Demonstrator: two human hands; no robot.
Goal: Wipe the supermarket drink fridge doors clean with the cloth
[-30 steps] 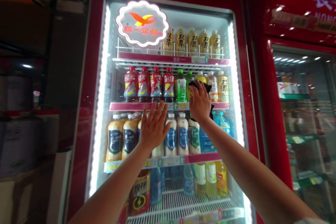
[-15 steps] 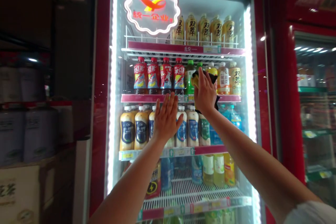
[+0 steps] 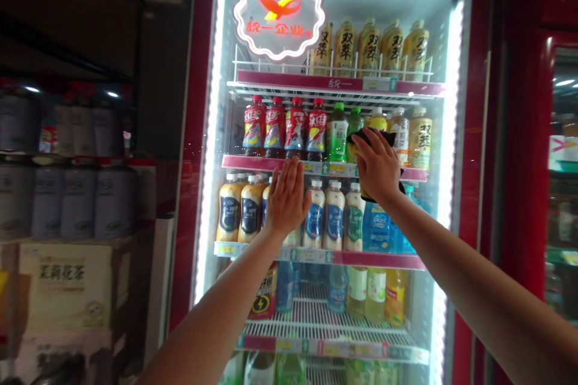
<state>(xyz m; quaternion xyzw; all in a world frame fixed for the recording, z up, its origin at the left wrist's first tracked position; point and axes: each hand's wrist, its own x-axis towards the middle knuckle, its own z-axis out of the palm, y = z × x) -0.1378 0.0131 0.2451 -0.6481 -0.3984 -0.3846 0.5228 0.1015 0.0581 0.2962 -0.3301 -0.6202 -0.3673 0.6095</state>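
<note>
My left hand (image 3: pixel 289 198) lies flat with its fingers stretched against the glass door (image 3: pixel 343 289) of a lit drinks fridge, in front of the milk-tea bottles. Higher and to the right, my right hand (image 3: pixel 378 162) presses a black and yellow cloth (image 3: pixel 371 135) on the same glass. Parts of the cloth stick out above the fingers and beside the wrist; the palm hides the rest. Behind the right hand stand a yellow-labelled bottle (image 3: pixel 377 119) and a green tea bottle (image 3: pixel 338 132), partly covered by hand or cloth.
A glowing scalloped sign (image 3: pixel 279 14) is at the upper left of the door. Red-labelled bottles (image 3: pixel 274 126) line the second shelf. At left, cardboard boxes (image 3: pixel 67 289) carry rows of pale containers (image 3: pixel 112 198). A second red fridge (image 3: pixel 535 204) stands at right.
My right hand and the cloth have slid a little right and down across the glass. The left hand stays at about the same place on the door. The camera view has turned slightly left.
</note>
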